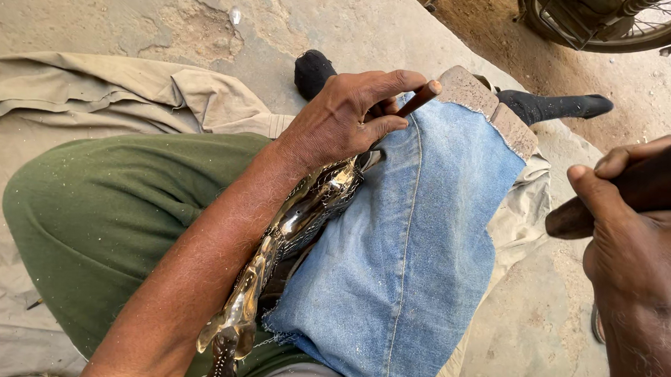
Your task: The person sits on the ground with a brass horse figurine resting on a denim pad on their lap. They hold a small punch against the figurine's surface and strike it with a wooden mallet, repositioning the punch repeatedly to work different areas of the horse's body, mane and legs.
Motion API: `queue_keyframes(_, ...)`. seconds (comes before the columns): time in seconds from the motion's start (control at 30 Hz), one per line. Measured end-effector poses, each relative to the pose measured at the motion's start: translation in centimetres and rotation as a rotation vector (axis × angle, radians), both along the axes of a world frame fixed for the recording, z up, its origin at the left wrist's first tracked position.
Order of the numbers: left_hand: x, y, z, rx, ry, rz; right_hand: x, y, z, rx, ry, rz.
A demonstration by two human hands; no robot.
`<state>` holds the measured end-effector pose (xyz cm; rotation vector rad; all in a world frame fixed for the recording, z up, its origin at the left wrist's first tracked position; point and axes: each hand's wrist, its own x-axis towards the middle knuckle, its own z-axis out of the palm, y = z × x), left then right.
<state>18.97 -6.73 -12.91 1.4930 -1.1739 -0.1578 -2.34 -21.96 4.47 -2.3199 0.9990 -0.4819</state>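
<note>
My left hand (350,117) pinches a thin reddish-brown punch tool (420,99) and rests on a shiny engraved brass piece (292,228) that lies along my lap under my forearm. The brass piece sits against a folded blue denim cloth (416,245) draped over my leg. My right hand (635,247) is raised at the right edge, fingers closed around a dark wooden mallet handle (637,190), apart from the brass piece.
I sit on a tan cloth (68,94) spread over cracked concrete ground (207,17). My legs wear green trousers (108,209) and black socks (558,106). A two-wheeler's wheel (622,20) stands on bare dirt at the top right.
</note>
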Motion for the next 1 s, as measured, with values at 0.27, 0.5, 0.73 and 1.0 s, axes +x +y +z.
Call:
queue_keyframes(0.27,0.5,-0.6,-0.1,0.006,-0.108,0.008,-1.6,-3.7,-1.2,-0.469,0.612,0.202)
queue_keyframes(0.5,0.0,-0.1,0.1,-0.015,-0.056,0.033,-1.0,-3.4,-1.1,-0.306,0.040,0.267)
queue_keyframes(0.73,0.5,0.2,-0.5,0.033,0.111,-0.030,-0.3,-3.4,-0.5,-0.581,0.492,0.268)
queue_keyframes(1.0,0.2,0.4,-1.1,-0.030,0.153,-0.068,-0.4,-2.5,0.0,-0.640,0.527,0.245)
